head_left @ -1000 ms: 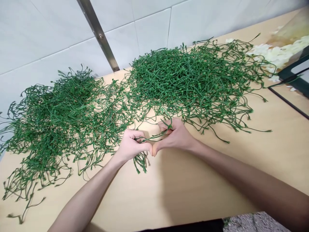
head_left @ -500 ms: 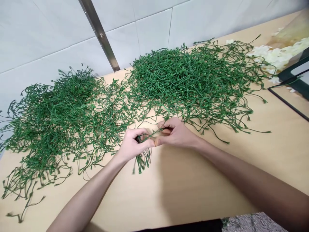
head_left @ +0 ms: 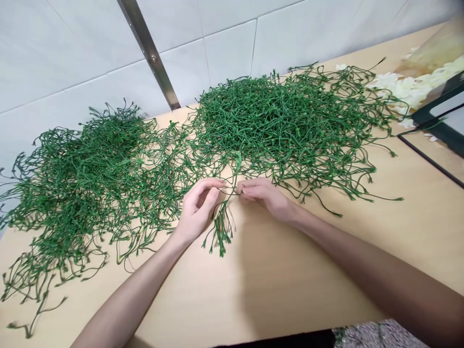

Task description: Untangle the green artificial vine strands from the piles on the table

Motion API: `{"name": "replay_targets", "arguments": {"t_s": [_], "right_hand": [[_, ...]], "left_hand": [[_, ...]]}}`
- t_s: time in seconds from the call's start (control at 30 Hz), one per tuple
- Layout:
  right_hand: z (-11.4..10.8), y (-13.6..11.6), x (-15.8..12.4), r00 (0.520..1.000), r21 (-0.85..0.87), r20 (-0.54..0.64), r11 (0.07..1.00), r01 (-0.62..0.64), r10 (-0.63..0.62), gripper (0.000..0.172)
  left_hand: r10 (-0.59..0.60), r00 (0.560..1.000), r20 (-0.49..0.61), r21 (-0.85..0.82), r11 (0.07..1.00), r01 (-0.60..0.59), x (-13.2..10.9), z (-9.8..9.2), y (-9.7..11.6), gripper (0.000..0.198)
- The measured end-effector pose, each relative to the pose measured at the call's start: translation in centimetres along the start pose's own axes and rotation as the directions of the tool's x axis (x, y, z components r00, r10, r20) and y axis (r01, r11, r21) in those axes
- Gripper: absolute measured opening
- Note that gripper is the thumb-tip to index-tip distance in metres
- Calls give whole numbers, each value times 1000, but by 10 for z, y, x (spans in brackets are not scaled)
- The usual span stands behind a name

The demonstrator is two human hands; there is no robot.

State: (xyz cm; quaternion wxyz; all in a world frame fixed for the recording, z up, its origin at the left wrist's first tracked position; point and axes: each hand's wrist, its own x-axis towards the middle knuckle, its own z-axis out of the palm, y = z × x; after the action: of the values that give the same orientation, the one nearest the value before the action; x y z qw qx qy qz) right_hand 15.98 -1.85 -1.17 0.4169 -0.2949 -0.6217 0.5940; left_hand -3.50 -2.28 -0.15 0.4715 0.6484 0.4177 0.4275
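Note:
A small bunch of green plastic flower stems (head_left: 222, 229) with forked tips stands out between my hands, just over the table. One longer stem (head_left: 237, 162) rises from it toward the big heap. My left hand (head_left: 199, 205) is at the bunch's left side, fingers curled and thumb close to them. My right hand (head_left: 266, 195) pinches on the other side. A thin dark strand runs across the bunch from fingertips to fingertips; whether it is a stem or a wire I cannot tell.
Loose green stems lie in a left heap (head_left: 79, 179) and a larger right heap (head_left: 275, 116) along the tiled wall (head_left: 224, 48). White artificial petals (head_left: 409, 87) and a dark-framed object (head_left: 444, 118) are at the far right. A metal strip (head_left: 152, 58) runs down the wall.
My hands have drawn slightly apart. The bunch, earlier within my left hand's grasp, now shows between the hands, with the strand stretched across it.

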Motion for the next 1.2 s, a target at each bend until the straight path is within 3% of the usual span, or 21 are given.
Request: {"name": "replay_targets", "arguments": {"t_s": [0.1,0.2,0.27,0.33,0.4,0.53,0.63,0.73,0.83,0.97,1.07,1.2], "right_hand": [[2,-2,1,998,-88,39,995,-36,39,30],[5,-5,1,994,-214,74,975,-62,79,31],[6,-5,2,991,-259,112,965,-47,78,31],[7,-3,1,987,-264,149,964,-16,57,31],[7,-2,1,986,-251,165,968,15,28,33],[7,-2,-1,988,-284,154,957,65,-22,33],[8,-3,-2,982,-321,156,934,154,-109,31],[10,-3,-2,969,-345,156,909,235,-191,28],[12,-3,-3,949,-406,153,858,316,-277,26],[12,-2,-5,938,-480,164,806,346,-305,33],[11,1,-4,921,-473,197,790,390,-337,46],[11,6,-3,919,-396,240,833,386,-312,56]], "left_hand": [[135,990,29,-62,989,-133,2,-1,-4,36],[174,985,22,-145,975,-169,2,-2,-12,52],[163,986,41,-149,977,-156,1,-2,-15,51],[148,986,82,-73,987,-142,0,-2,-15,40],[178,979,97,111,976,-189,-2,-1,-13,25],[353,934,52,526,785,-327,-6,1,-5,6],[439,896,72,573,717,-397,-6,3,-2,10],[477,872,107,500,732,-462,-6,3,-2,11],[431,897,97,436,792,-427,-8,4,-1,13],[114,978,173,239,959,-155,-13,3,-1,17],[-62,953,296,113,993,30,-12,0,0,34],[-65,912,405,57,997,46,-4,-2,4,55]]}}
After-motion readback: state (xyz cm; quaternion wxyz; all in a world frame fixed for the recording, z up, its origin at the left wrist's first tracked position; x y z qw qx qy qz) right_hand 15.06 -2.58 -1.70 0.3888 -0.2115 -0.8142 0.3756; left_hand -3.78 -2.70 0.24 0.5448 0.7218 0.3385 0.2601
